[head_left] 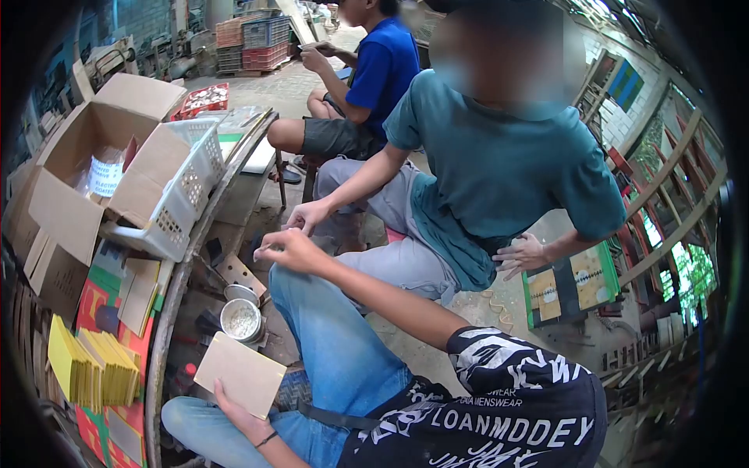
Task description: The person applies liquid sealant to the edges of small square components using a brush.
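Note:
My left hand [238, 413], with a dark band at the wrist, grips a flat tan rectangular sheet [243, 374] by its lower edge. A thin yellow edge shows on the sheet, which is held above my lap. My right hand [295, 253] is over my raised knee, its fingers curled and pinched together; whatever may be between the fingertips is too small to make out. Just beyond it is a co-worker's hand [308, 216]. Below my right hand, near my knee, stands a small white tub [242, 321] of pale pieces.
On the bench at left are a stack of yellow-edged sheets [97, 368], a white plastic basket [187, 203] and an open cardboard box [66, 222]. A co-worker in a teal shirt [499, 179] sits close opposite; another in blue [388, 70] sits farther back. Stacked crates [265, 43] stand behind.

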`<state>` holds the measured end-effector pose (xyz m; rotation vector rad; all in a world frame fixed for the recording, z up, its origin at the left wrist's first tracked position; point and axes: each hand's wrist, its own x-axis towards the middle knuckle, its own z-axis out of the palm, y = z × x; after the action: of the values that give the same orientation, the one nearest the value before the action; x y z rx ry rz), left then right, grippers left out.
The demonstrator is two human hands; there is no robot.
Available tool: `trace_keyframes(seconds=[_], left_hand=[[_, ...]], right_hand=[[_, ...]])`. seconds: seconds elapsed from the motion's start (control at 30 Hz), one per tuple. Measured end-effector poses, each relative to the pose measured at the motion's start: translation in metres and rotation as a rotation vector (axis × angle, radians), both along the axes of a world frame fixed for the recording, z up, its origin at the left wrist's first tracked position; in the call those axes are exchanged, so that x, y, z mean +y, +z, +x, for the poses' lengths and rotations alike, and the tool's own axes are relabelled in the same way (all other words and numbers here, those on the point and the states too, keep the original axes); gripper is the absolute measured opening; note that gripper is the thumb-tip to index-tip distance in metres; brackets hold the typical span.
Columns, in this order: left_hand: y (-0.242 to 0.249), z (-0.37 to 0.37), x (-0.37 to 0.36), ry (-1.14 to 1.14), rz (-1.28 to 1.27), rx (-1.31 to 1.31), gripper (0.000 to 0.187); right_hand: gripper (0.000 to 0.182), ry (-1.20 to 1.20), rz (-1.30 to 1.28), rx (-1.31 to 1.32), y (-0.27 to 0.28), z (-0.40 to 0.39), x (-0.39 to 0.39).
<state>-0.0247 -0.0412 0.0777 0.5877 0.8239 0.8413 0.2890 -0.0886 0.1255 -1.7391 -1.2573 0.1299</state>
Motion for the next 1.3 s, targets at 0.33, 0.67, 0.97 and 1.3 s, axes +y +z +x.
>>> trace_keyframes(seconds=[0.33,0.67,0.97,1.3], left_hand=[[-0.016,0.025,0.02,-0.09,-0.077,-0.014,0.053],[-0.028,0.046,0.028,-0.043,-0.154,0.045,0.056],[-0.035,0.049,0.031,-0.07,-0.198,-0.039,0.054],[-0.029,0.053,0.032,-0.059,-0.248,-0.091,0.052]], right_hand=[[0.026,-0.183,-0.05,-0.218,-0.025,-0.009,0.024],[0.029,0.018,-0.318,-0.163,-0.042,0.014,0.049],[0.038,-0.049,-0.485,-0.246,-0.033,-0.007,0.05],[0.023,0.06,-0.368,-0.235,-0.036,-0.022,0.067]])
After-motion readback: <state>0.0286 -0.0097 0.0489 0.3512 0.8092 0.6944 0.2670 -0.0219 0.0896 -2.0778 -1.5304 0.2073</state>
